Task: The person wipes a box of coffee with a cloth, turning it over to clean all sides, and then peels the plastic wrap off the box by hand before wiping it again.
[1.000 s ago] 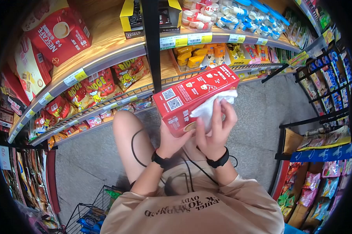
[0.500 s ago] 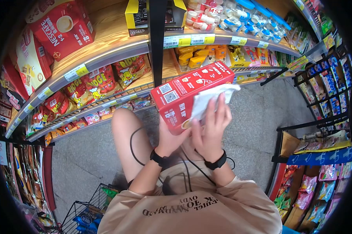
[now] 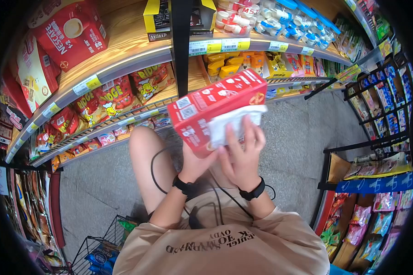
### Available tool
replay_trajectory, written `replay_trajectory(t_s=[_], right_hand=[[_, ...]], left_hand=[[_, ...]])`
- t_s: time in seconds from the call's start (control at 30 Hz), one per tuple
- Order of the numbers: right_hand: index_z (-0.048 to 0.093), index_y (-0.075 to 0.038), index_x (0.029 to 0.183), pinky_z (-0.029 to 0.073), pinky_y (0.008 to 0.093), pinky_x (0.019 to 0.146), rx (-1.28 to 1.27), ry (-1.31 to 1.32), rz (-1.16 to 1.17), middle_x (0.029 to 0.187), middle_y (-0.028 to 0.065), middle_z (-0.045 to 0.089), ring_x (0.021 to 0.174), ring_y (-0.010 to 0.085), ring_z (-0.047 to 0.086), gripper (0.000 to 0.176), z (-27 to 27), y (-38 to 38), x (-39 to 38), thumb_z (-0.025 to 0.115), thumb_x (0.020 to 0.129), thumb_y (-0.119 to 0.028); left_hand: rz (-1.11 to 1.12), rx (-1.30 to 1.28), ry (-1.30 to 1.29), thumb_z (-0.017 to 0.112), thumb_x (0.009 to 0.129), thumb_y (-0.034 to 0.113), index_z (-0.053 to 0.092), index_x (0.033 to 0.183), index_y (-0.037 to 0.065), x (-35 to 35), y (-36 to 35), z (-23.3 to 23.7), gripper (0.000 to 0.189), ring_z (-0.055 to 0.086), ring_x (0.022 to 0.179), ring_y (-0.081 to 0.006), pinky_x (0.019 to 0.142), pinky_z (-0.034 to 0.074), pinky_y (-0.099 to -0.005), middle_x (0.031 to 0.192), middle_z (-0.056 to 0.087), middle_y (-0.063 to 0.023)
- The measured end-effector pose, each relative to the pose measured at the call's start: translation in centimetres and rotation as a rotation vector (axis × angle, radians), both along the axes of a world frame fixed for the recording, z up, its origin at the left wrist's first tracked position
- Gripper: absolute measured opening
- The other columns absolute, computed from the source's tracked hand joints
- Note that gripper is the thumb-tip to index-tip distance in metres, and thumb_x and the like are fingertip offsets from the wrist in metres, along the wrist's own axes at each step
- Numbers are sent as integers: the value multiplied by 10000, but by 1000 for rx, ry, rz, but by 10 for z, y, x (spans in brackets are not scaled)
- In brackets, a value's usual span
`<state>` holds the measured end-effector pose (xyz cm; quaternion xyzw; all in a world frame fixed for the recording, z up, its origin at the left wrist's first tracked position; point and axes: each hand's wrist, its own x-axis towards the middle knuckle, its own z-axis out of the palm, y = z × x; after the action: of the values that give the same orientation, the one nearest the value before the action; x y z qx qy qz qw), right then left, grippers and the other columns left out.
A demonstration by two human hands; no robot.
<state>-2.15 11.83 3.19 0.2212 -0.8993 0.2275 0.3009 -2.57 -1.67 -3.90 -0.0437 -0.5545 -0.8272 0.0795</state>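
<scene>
A red carton (image 3: 215,94) with QR codes and white print is held tilted above my lap. My left hand (image 3: 197,161) grips its lower left end from beneath, thumb along the near edge and the other fingers hidden behind it. Against the carton's near face, my right hand (image 3: 242,158) presses a folded white cloth (image 3: 221,127), possibly a tissue, under its fingers. The cloth covers much of that face; a round logo shows at the right end. The cloth and right fingertips are slightly blurred.
Curved shelves ahead hold Nescafe packs (image 3: 73,34), chip bags (image 3: 117,96), an M&M's box (image 3: 157,20) and candy jars (image 3: 284,25). A black upright post (image 3: 180,50) stands before me. A wire basket (image 3: 85,254) with packets is at lower left. Racks (image 3: 376,119) line the right.
The carton has shifted a little left. My right hand has slid the white cloth leftward along its face, uncovering the logo at the right end.
</scene>
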Motion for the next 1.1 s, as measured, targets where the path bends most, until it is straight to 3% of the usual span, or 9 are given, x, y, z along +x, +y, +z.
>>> replay_trajectory(t_s=[0.13,0.33,0.53,0.77,0.9,0.93,1.1], right_hand=[[559,-261,1383,337,502,1025,47,-154,19,1530,99,388,1215,387,415,535,-5,2,-4,640,859,-191],[530,-246,1410,356,483,1008,131,-305,24,1535,88,385,1187,379,450,579,-22,23,0,653,848,-179],[489,-214,1441,342,508,1040,10,-390,-64,1546,131,353,1206,412,426,610,-17,22,10,654,854,-184],[465,-201,1457,322,517,1073,-49,-190,91,1559,166,299,1224,444,383,583,33,-6,-11,622,895,-190],[499,-118,1422,220,533,1127,-22,-27,60,1539,231,313,1366,473,274,590,41,-2,-22,651,855,-172],[485,-131,1435,192,574,1132,-7,-58,50,1540,241,304,1419,484,219,594,39,0,-19,649,867,-193],[444,-168,1470,194,607,1122,134,-286,68,1558,234,274,1427,466,246,628,9,10,4,654,883,-244]], left_hand=[[-3,53,-46,807,721,-26,364,1385,23,0,-19,-4,800,547,1227,-225,1028,465,-387,1330,531,-115],[14,224,-194,763,744,-63,372,1381,40,-4,-30,-3,754,543,1239,-213,1040,455,-386,1340,540,-116],[-2,149,-150,795,734,-38,370,1383,37,-6,-27,0,779,560,1213,-216,1020,475,-380,1335,540,-116],[-118,-39,-110,860,699,35,402,1370,29,3,-25,-7,813,559,1193,-200,1012,469,-370,1313,543,-98],[-127,-132,-63,899,664,81,428,1351,21,4,-28,-10,836,553,1180,-198,1013,448,-365,1300,545,-91],[-118,-152,-48,899,664,79,431,1346,21,5,-28,-9,829,550,1185,-199,1019,446,-368,1299,545,-91],[-118,-23,-95,880,676,44,408,1344,22,5,-32,-6,818,537,1216,-207,1045,437,-376,1311,542,-101]])
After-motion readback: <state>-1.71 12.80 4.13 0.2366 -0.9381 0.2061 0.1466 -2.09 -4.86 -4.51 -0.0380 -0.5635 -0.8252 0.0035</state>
